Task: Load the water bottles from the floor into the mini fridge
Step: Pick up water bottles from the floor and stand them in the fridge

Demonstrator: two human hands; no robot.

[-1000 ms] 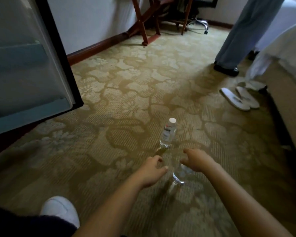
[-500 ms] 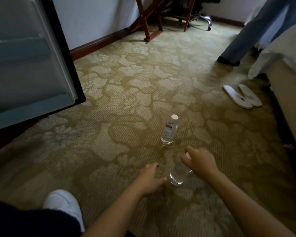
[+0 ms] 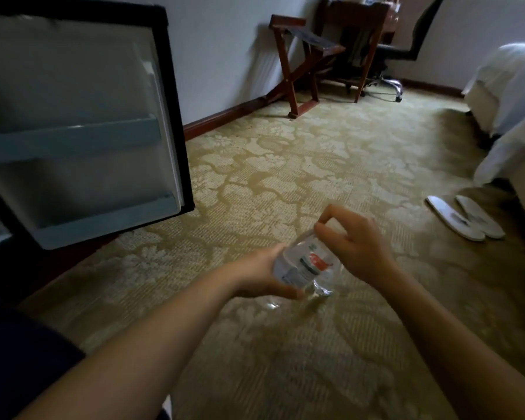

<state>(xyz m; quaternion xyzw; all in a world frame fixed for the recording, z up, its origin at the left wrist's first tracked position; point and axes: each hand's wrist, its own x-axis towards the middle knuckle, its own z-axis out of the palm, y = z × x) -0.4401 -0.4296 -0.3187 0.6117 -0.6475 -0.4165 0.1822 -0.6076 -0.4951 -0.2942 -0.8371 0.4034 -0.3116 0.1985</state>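
- Bottle hanging tilted over mid-carpet, neck pointing up and away, base nearer the camera.
- Left hand wrapping its body; right hand pinching the neck.
- Fridge door standing open at left; slippers lying by the right edge.

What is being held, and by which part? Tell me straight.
A water bottle, in both hands: the left hand grips its labelled body from the side, and the right hand pinches its top end. The cap is hidden.
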